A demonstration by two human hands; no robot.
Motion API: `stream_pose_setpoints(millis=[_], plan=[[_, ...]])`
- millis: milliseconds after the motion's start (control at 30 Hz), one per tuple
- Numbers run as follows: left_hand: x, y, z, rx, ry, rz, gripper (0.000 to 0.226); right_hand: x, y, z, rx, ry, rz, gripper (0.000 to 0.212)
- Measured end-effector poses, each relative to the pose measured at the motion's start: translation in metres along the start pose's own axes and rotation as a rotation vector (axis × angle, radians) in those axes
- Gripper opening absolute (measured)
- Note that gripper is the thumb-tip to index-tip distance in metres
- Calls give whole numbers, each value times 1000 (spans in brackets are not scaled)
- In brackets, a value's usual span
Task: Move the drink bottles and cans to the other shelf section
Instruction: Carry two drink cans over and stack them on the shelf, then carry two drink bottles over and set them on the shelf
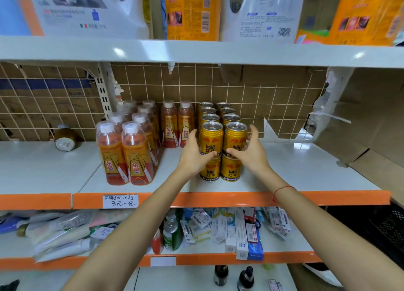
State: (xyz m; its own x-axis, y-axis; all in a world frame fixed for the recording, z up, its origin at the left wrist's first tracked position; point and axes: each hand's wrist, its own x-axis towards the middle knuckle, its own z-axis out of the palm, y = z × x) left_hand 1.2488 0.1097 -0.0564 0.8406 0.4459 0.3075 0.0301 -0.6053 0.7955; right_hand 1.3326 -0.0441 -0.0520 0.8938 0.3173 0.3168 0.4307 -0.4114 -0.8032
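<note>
Gold Red Bull cans stand in two rows, stacked two high, on the middle shelf. To their left are orange drink bottles with white caps. My left hand cups the left side of the front top left can, thumb lying across its lower front, fingers straight up beside it. My right hand cups the right side of the front top right can; its thumb touches the can's front and its spread fingers stand slightly off the can.
One can lies on its side in the left shelf section. Detergent jugs fill the shelf above. Toothpaste boxes and a green can crowd the shelf below. A wire grid backs the shelf.
</note>
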Motion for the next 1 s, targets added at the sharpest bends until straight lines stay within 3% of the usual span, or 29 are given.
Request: stream_pose_setpoints(millis=[133, 333, 600, 767, 1000], plan=[[-8, 14, -23, 73, -14, 32, 90, -10, -21, -7, -57, 59, -35, 103], [-39, 17, -58, 195, 40, 82, 80, -25, -47, 0, -322, 87, -202, 89], [-105, -9, -110, 308, 201, -25, 76, -68, -78, 46, -320, -147, -331, 83], [-148, -34, -153, 363, 260, -94, 54, -96, -110, 91, -277, -326, -422, 79], [-198, -82, -250, 501, 362, -247, 69, -138, -178, 174, -257, -463, -578, 75]])
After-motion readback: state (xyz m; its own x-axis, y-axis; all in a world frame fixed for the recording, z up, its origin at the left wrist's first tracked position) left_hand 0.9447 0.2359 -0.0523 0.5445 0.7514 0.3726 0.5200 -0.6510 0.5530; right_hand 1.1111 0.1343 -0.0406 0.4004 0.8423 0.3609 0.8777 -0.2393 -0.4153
